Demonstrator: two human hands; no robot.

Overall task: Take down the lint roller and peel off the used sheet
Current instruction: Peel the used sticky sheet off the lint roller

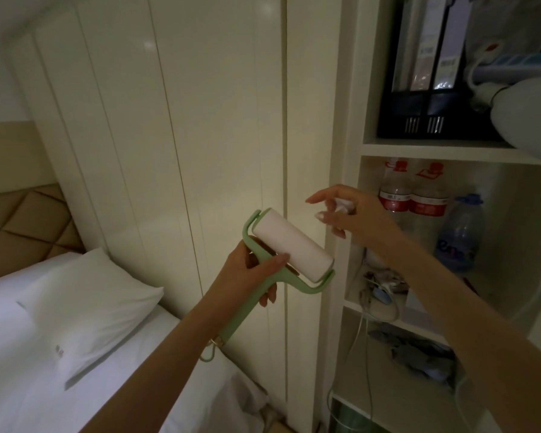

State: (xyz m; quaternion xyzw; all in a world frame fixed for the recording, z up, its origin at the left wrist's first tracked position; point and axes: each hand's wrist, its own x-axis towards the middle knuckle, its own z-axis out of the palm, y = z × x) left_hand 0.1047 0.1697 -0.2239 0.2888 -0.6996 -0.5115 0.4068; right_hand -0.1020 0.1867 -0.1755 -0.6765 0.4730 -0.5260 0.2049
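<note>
The lint roller [289,245] has a pale green frame and handle and a white sticky roll. My left hand [250,270] grips it where the handle meets the frame, thumb lying against the roll, holding it tilted in front of the white wardrobe panel. My right hand [347,210] hovers just up and right of the roll's far end, apart from it. A small crumpled white piece [438,206]... sits between its fingers; it looks like a wadded sheet [342,205].
White wardrobe panels [175,151] fill the middle. To the right are open shelves [450,151] with black binders, water bottles [413,195], cables and cloth. A bed with a white pillow [88,307] lies low on the left.
</note>
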